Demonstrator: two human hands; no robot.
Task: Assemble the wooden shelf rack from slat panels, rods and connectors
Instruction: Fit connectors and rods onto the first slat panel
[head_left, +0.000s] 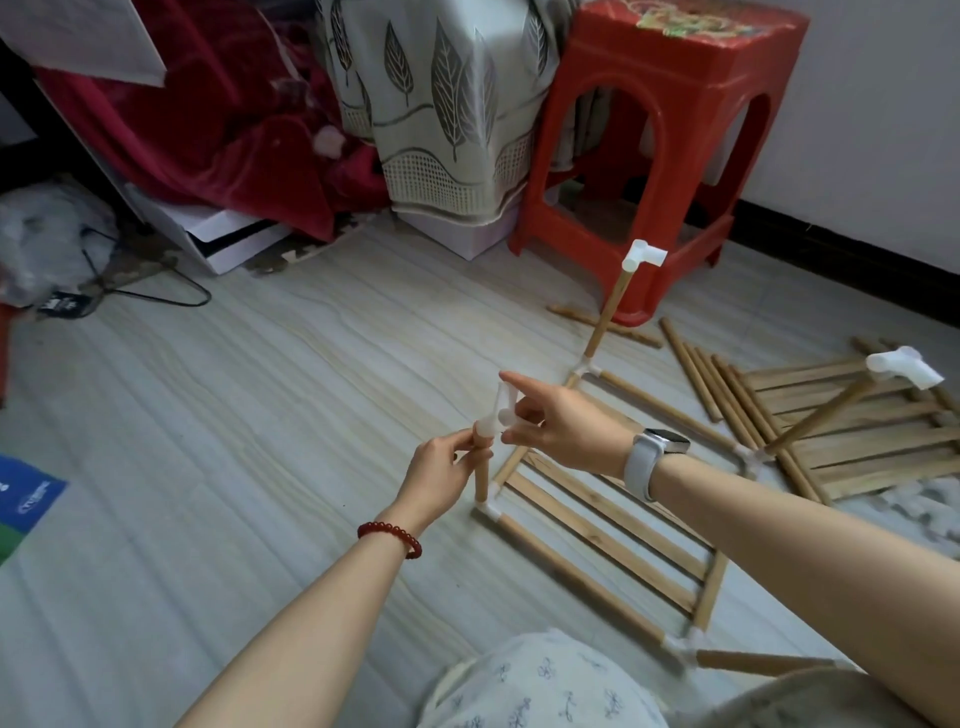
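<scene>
Pinching connector and rod, both hands.

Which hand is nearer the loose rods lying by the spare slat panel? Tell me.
Right. The right hand pinches the white connector atop the upright rod, on the side toward the loose rods. The left hand grips that upright rod, farther from them.

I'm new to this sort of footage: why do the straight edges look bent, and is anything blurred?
Head view: the wide lens bows the wall base and stretches the forearms; soft, even light, faint shadows; the white connector pinched by the right hand is smeared, and the left hand on the rod is sharper.
</scene>
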